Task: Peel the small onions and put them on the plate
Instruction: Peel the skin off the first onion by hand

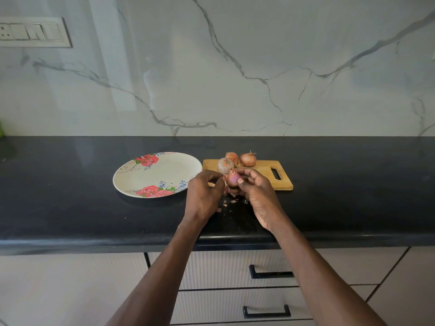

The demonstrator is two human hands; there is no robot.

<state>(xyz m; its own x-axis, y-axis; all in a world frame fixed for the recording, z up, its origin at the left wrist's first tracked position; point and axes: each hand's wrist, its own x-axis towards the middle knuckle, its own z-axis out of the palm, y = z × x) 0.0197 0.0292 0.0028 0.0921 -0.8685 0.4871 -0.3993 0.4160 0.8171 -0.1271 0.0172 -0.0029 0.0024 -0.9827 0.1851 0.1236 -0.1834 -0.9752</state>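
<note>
My right thumb and fingertips pinch the small onion I am peeling, its pink flesh bare on the side facing me. My left hand curls in against it from the other side, fingers bent round it; a strip of skin stands up between the two hands, though I cannot tell which fingers pull it. I hold the onion above the near left corner of the cutting board. On the board lie three more onions, all in their dry skins: one just behind my fingers and two at the far edge. Bits of peel lie scattered on the counter just before the board. The flowered plate sits left of the board, nearly touching it, with no onion on it.

So I judge I am on the first onion, mid-peel. Next I need to strip the remaining skin without losing my grip, then carry it left to the plate.
</note>
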